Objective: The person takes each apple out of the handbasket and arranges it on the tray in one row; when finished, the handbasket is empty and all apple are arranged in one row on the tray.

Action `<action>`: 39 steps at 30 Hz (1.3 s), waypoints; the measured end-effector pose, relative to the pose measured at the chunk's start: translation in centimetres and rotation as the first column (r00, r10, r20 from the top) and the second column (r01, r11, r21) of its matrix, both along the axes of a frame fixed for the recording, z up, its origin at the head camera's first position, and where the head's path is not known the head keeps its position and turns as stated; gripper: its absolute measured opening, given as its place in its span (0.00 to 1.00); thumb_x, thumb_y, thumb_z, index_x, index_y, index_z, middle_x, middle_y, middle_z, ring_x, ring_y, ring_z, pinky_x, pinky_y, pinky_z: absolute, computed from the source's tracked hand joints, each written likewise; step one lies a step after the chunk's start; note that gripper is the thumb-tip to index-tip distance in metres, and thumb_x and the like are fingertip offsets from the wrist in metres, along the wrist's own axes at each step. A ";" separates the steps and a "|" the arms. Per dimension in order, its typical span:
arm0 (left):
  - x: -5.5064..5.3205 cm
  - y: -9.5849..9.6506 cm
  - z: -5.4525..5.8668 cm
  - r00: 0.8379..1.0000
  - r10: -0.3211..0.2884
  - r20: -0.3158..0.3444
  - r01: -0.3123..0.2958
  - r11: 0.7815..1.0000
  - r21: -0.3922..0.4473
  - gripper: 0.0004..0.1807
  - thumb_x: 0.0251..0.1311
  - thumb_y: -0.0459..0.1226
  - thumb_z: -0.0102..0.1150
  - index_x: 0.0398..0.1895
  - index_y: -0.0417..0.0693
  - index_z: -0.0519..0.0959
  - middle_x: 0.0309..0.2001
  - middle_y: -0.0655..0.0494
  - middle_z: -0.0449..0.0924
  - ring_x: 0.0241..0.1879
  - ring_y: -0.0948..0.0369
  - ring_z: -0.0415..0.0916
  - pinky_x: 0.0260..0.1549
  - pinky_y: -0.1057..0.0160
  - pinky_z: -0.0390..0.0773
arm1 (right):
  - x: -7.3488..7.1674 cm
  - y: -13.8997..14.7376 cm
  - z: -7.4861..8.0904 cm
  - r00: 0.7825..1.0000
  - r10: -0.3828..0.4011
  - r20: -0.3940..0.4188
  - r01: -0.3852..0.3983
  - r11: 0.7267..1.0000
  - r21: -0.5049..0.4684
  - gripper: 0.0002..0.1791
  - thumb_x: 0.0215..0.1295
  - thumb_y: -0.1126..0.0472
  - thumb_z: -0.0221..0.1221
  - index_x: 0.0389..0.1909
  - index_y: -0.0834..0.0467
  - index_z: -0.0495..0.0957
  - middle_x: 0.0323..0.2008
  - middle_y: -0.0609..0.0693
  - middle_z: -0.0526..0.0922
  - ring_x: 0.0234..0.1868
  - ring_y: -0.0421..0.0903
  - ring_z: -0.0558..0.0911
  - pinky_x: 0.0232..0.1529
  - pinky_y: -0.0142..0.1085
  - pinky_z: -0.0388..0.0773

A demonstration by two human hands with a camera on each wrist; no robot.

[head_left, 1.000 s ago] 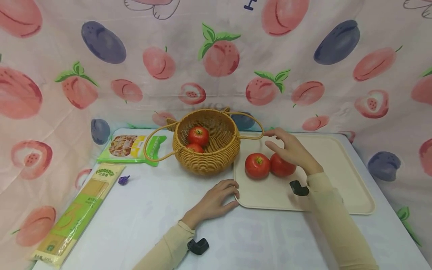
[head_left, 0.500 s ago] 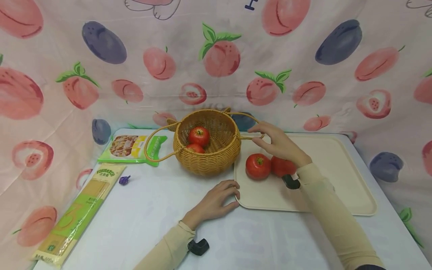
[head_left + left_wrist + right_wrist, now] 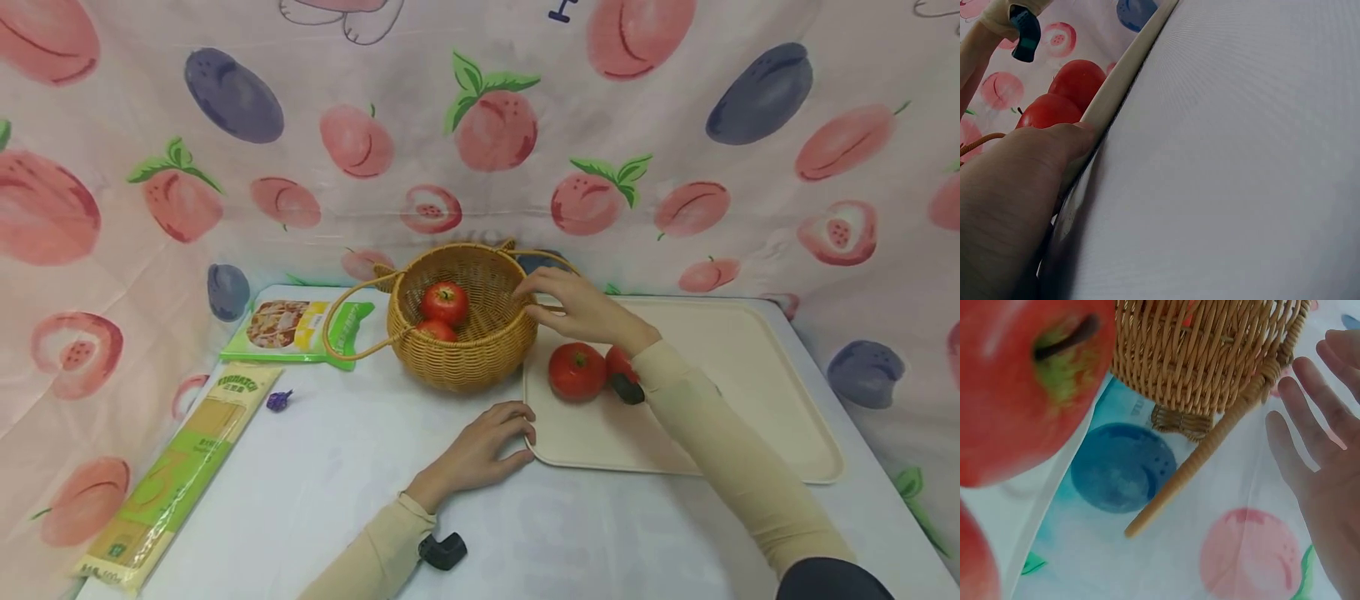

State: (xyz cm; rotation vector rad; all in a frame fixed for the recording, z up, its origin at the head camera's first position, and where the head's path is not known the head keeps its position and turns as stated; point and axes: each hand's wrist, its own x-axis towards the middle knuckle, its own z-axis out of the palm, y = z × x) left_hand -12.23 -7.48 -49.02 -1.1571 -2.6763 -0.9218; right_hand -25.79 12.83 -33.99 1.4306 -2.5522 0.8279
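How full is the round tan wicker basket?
Partly full: two round red fruits lie inside the basket, with visible room beside them.

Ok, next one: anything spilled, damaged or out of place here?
Nothing looks spilled or damaged. The one oddity is a small purple item lying loose on the table beside the long packet, away from the basket and tray. It looks stray, but is too small to identify.

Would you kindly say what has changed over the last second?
The right hand has moved left, from the outer end of the right handle of the basket to its right side, with no visible grip. The left hand stays at the near left corner of the tray; two red fruits remain in the basket, two more on the tray.
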 end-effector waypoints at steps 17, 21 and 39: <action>0.0 -0.1 0.1 1.000 -0.003 -0.019 0.003 1.000 0.005 0.07 0.61 0.47 0.58 0.39 0.60 0.75 0.57 0.61 0.71 0.64 0.63 0.64 0.63 0.61 0.67 | -1.1 -5.2 0.7 0.994 0.073 0.075 -0.087 0.977 0.194 0.13 0.66 0.59 0.56 0.51 0.53 0.76 0.49 0.47 0.76 0.47 0.43 0.78 0.48 0.39 0.77; -0.1 -0.2 0.0 0.999 -0.002 -0.034 0.002 1.000 0.007 0.07 0.61 0.47 0.58 0.39 0.59 0.75 0.56 0.61 0.71 0.63 0.63 0.64 0.63 0.61 0.67 | -1.4 -6.5 0.6 0.990 0.116 0.085 -0.133 0.964 0.232 0.14 0.65 0.60 0.56 0.51 0.54 0.76 0.49 0.48 0.76 0.52 0.47 0.77 0.54 0.43 0.76; -0.1 -0.1 -0.3 0.999 -0.007 -0.040 0.008 1.000 0.020 0.07 0.61 0.47 0.58 0.39 0.58 0.75 0.55 0.62 0.70 0.62 0.65 0.64 0.63 0.65 0.66 | -2.7 -10.4 0.1 0.971 0.125 0.205 -0.204 0.878 0.433 0.23 0.64 0.55 0.59 0.59 0.51 0.69 0.58 0.48 0.72 0.60 0.49 0.73 0.61 0.46 0.71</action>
